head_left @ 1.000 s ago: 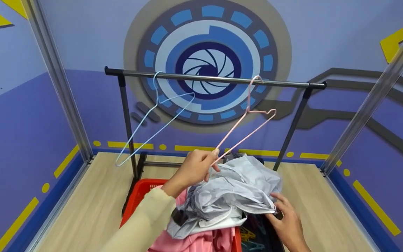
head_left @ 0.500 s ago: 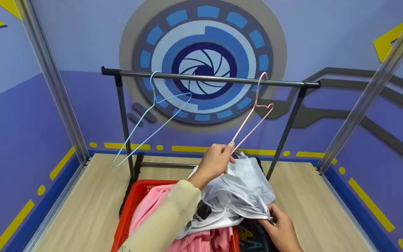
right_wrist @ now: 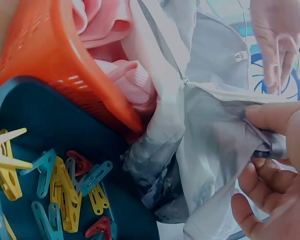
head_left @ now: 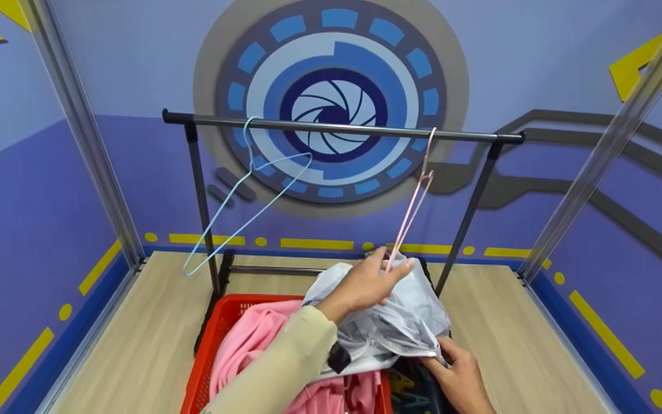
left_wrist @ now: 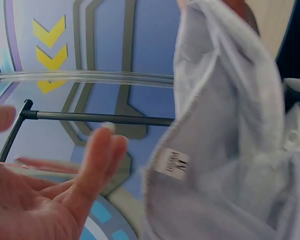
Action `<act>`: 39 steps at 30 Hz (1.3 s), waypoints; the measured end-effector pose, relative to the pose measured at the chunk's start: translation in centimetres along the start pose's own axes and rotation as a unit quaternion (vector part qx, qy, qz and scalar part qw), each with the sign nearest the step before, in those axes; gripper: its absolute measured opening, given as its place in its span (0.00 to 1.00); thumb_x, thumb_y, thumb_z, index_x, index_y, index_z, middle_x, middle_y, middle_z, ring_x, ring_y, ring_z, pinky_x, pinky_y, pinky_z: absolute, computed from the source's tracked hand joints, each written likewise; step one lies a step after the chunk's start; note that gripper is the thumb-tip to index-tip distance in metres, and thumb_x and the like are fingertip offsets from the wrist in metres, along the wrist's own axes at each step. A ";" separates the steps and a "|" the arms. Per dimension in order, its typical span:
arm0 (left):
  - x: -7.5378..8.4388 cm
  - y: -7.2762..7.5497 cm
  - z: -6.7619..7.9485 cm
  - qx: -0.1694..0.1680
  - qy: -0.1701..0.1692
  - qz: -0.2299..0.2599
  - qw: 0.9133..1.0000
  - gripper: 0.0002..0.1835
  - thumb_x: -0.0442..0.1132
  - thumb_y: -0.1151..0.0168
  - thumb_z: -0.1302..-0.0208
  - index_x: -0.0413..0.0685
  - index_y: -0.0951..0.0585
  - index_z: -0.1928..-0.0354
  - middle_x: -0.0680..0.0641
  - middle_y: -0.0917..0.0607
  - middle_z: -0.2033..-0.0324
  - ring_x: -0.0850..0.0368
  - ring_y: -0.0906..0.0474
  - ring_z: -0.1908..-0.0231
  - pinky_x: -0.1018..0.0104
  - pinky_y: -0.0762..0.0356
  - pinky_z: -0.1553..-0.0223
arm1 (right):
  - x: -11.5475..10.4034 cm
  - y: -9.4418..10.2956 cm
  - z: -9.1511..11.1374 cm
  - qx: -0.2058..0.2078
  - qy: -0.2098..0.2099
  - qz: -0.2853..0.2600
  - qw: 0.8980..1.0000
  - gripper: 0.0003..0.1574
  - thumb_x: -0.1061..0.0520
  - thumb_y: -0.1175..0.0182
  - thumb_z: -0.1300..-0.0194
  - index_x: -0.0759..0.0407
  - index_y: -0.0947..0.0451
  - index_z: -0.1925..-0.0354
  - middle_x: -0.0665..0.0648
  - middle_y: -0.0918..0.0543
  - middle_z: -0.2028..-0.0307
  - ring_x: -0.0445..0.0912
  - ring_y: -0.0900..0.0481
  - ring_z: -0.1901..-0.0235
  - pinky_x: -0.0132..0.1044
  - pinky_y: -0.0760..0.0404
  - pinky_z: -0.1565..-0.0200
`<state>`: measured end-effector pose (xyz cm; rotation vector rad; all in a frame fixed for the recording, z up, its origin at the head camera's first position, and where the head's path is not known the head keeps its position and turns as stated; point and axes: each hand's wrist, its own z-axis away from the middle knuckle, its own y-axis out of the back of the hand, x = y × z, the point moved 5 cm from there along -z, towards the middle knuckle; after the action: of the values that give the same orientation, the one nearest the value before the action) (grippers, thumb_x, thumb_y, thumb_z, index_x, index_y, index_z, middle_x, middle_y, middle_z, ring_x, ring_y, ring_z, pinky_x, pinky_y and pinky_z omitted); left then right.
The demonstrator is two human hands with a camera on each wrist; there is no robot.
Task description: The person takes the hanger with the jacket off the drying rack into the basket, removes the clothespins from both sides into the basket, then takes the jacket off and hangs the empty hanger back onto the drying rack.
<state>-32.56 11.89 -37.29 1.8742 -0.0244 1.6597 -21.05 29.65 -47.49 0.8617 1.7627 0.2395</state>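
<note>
My left hand has its fingers and thumb spread around the lower end of a pink hanger, which hooks over the rack's bar. In the left wrist view the fingers are straight and the thumb stands apart from them. My right hand pinches the edge of a thin light-grey jacket at the lower right. A white label shows inside the jacket's neck in the left wrist view. The jacket lies bunched over a red basket and a dark bin.
A blue hanger hangs at the left of the metal clothes rack. Pink clothing fills the red basket. Several coloured clothes pegs lie in the dark bin. Panelled walls enclose the wooden table.
My left hand has moved right and its grip on the pink hanger has loosened. The hanger has turned nearly edge-on. My right hand, still pinching the jacket, has dropped slightly.
</note>
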 end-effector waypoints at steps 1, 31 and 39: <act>-0.4 0.2 0.4 -0.009 0.003 -0.015 1.000 0.48 0.77 0.50 0.49 0.60 0.41 0.29 0.49 0.21 0.49 0.54 0.19 0.59 0.55 0.22 0.55 | 0.0 0.1 -0.1 0.007 -0.003 0.003 1.000 0.10 0.57 0.29 0.50 0.52 0.19 0.67 0.45 0.21 0.72 0.32 0.28 0.73 0.27 0.30 0.69; -8.9 5.2 6.9 0.026 -0.113 -0.194 0.974 0.03 0.38 0.38 0.49 0.52 0.22 0.74 0.57 0.25 0.78 0.64 0.32 0.77 0.69 0.31 0.74 | -3.2 -0.1 -1.6 -0.012 -0.076 -0.131 0.988 0.13 0.58 0.34 0.42 0.61 0.19 0.58 0.49 0.21 0.69 0.37 0.26 0.71 0.28 0.26 0.68; -6.0 1.9 6.7 0.052 -0.096 -0.135 0.985 0.04 0.41 0.38 0.47 0.55 0.24 0.74 0.57 0.24 0.79 0.65 0.28 0.78 0.70 0.29 0.76 | -6.1 -1.7 -0.7 -0.056 -0.054 -0.184 0.980 0.12 0.62 0.37 0.40 0.65 0.22 0.57 0.53 0.20 0.68 0.38 0.25 0.73 0.31 0.24 0.71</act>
<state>-28.63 4.97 -41.92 2.0096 0.2323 1.3178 -21.60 24.66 -43.61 0.4486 1.7511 0.0455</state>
